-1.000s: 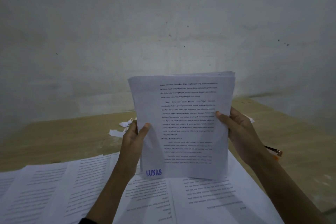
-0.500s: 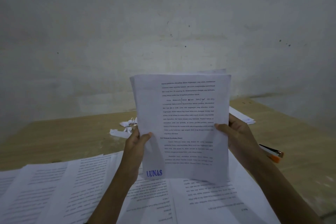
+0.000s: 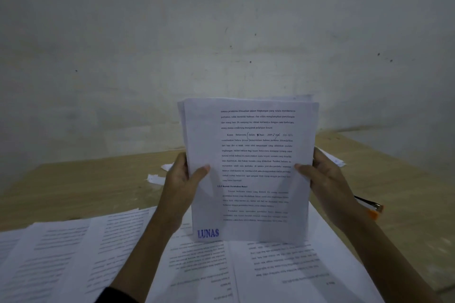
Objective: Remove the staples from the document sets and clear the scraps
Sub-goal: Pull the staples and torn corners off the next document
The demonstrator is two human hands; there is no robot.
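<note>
Got the stack (image 3: 251,167) upright between both hands, over the sheets (image 3: 73,253) spread along the table's (image 3: 86,192) near edge. My left hand (image 3: 183,179) grips its left side, thumb across the front, and my right hand (image 3: 327,179) does the same on the right. Scraps (image 3: 156,179) lie behind my left hand. There's an orange-tipped thing (image 3: 371,209) near the right edge, maybe a tool, too dim to tell. Bare wall (image 3: 221,32) behind.

The held stack (image 3: 248,167) hides most of your fingers (image 3: 318,158) behind it. Your right wrist (image 3: 344,209) covers part of the orange tool (image 3: 374,213). The lower edge cuts the lying pages (image 3: 283,273).
</note>
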